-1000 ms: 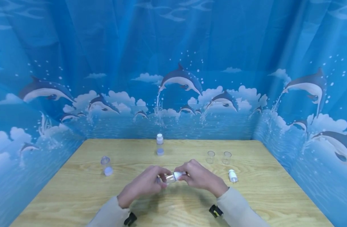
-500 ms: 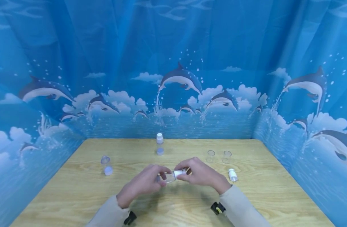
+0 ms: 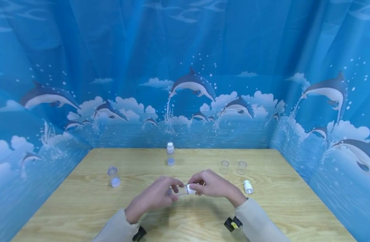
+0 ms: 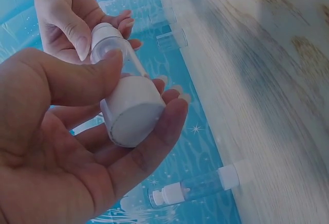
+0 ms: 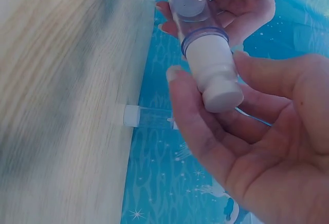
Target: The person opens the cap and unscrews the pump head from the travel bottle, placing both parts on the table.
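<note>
Over the middle of the table, a clear pump bottle (image 3: 181, 191) lies nearly level between both hands. My left hand (image 3: 160, 193) grips its body near the wide white base (image 4: 134, 113), thumb on one side and fingers underneath. At the other end is a white pump head (image 5: 209, 59) with a narrower round tip, seated at the bottle's blue-tinted rim. My right hand (image 3: 211, 184) holds that pump head between the thumb and curled fingers. In the left wrist view, the right hand shows behind the bottle.
Another pump bottle (image 3: 170, 154) stands upright at the back centre. A clear bottle without a pump (image 3: 113, 175) stands at the left. Two clear caps (image 3: 224, 167) are at the back right, with a loose white pump head (image 3: 248, 187) nearer. A dolphin-print curtain (image 3: 185, 80) surrounds the table.
The right hand's fingers have shifted their hold around the pump head, and the bottle has tilted slightly closer to level. The left hand has stayed nearly in place.
</note>
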`<state>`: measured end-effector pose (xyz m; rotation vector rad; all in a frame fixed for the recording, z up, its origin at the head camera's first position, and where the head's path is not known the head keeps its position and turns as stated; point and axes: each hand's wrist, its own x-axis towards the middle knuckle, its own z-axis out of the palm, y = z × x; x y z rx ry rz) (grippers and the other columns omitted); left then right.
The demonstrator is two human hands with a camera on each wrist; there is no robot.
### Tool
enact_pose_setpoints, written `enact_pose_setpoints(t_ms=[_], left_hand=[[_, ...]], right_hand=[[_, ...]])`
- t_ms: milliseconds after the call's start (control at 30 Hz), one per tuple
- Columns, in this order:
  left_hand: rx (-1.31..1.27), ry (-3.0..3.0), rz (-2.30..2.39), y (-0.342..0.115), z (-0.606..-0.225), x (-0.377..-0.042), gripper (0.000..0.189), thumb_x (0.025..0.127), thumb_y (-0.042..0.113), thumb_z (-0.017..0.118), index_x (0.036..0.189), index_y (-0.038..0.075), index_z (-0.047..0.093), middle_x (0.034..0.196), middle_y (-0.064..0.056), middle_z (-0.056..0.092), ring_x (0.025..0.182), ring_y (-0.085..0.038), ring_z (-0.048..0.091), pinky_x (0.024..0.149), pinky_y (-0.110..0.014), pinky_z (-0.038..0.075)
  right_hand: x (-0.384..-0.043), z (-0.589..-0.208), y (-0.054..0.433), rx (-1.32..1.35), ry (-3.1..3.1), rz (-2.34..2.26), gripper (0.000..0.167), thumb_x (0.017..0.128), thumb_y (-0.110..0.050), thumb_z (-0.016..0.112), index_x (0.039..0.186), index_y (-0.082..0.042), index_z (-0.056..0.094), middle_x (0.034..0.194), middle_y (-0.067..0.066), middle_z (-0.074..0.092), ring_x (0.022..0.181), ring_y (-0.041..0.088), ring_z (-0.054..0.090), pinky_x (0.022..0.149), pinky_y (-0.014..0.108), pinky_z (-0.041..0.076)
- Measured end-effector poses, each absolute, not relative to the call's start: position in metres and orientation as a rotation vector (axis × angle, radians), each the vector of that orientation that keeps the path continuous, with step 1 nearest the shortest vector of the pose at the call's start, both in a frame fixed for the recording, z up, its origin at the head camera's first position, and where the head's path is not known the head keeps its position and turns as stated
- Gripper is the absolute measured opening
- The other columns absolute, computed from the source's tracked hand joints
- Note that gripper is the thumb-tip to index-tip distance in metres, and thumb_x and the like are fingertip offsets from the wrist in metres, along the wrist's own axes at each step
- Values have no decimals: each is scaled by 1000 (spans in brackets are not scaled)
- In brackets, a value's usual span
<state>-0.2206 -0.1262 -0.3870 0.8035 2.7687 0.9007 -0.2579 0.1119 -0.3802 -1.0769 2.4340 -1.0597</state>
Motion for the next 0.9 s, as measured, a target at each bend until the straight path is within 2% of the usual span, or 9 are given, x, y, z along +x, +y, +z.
enact_pose_setpoints(t_ms=[267, 600, 900], left_hand=[[822, 2772, 899, -127, -389, -222, 46, 79, -5, 77, 123, 5, 72, 100, -11, 78, 82, -13, 70, 68, -18, 57], [825, 2765, 882, -128, -389, -223, 48, 77, -6, 77, 124, 5, 72, 104, -13, 78, 85, -15, 72, 72, -22, 61], [850, 2778, 881, -128, -391, -223, 48, 76, -8, 77, 123, 4, 72, 103, -13, 78, 83, -14, 72, 71, -20, 59]], right_hand=[[-256, -380, 108, -1062, 2480, -1057, 21, 99, -12, 67, 115, -1, 75, 100, 12, 79, 76, 16, 74, 69, 19, 60], [-256, -380, 107, -1062, 2523, -1013, 19, 94, -11, 73, 112, -6, 76, 100, 6, 78, 82, 5, 69, 75, 16, 58], [-255, -381, 106, -1057, 2533, -1021, 18, 91, -10, 76, 109, -7, 77, 99, 4, 78, 83, 4, 68, 76, 15, 58]])
